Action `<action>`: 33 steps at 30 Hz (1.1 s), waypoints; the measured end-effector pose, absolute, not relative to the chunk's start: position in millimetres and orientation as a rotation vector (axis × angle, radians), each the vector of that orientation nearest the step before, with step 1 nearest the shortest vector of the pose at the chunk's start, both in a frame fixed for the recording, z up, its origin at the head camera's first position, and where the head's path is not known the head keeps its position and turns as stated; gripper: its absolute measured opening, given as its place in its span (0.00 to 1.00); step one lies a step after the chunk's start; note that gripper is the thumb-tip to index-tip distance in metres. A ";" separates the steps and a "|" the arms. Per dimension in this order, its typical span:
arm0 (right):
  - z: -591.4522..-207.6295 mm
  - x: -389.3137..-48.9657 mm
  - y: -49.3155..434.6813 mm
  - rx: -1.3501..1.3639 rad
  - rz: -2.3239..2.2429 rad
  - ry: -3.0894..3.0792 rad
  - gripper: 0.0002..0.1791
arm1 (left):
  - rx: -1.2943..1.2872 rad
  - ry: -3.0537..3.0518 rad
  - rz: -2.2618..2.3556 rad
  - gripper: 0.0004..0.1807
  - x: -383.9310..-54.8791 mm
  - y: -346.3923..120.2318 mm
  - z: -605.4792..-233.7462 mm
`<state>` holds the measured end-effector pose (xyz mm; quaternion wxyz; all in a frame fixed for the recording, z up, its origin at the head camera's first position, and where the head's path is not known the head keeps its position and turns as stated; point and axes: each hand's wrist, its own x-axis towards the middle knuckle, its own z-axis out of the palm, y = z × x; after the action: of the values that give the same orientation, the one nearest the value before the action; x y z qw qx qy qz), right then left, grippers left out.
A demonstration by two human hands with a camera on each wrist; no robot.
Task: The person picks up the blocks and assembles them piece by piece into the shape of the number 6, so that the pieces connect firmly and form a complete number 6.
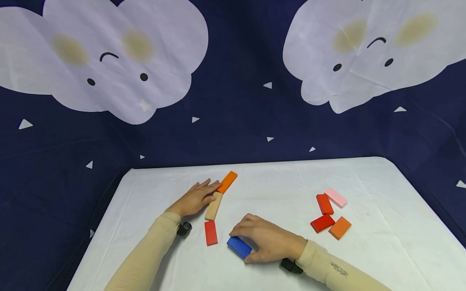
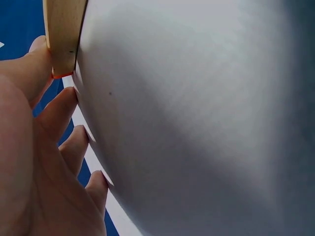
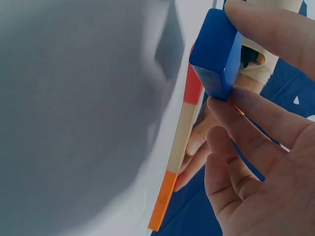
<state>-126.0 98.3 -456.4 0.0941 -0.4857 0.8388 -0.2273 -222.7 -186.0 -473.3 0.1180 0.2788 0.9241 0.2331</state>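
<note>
A blue block (image 1: 239, 247) is pinched at its ends between the thumb and fingers of my right hand (image 1: 271, 239). Close up in the right wrist view, the blue block (image 3: 216, 51) is tilted. To its left, a red block (image 1: 210, 233), a plain wooden block (image 1: 213, 206) and an orange block (image 1: 227, 182) form a slightly bent line, end to end. My left hand (image 1: 196, 198) lies with fingers extended, its fingertips at the orange block and its thumb at the wooden one. In the left wrist view the wooden block (image 2: 65, 34) stands beside the thumb.
On the right of the white table (image 1: 276, 190) lies a loose group: a pink block (image 1: 336, 197), an upper red block (image 1: 325, 204), a lower red block (image 1: 322, 223) and an orange-brown block (image 1: 340, 228). A dark blue cloth (image 1: 236, 133) with clouds hangs behind.
</note>
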 end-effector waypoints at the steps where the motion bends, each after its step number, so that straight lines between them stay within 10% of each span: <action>1: -456.7 -125.9 97.2 -1.450 -0.668 2.486 0.33 | 0.819 2.704 0.681 0.30 -222.9 -185.8 -473.3; 33: -463.7 -121.1 61.2 -1.664 -0.480 2.415 0.32 | 0.827 2.705 0.691 0.30 -221.9 -186.5 -472.9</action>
<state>-121.1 61.2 -463.7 0.0849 -0.5578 0.8098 -0.1610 -221.9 -186.5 -472.9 0.1148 0.2821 0.9228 0.2358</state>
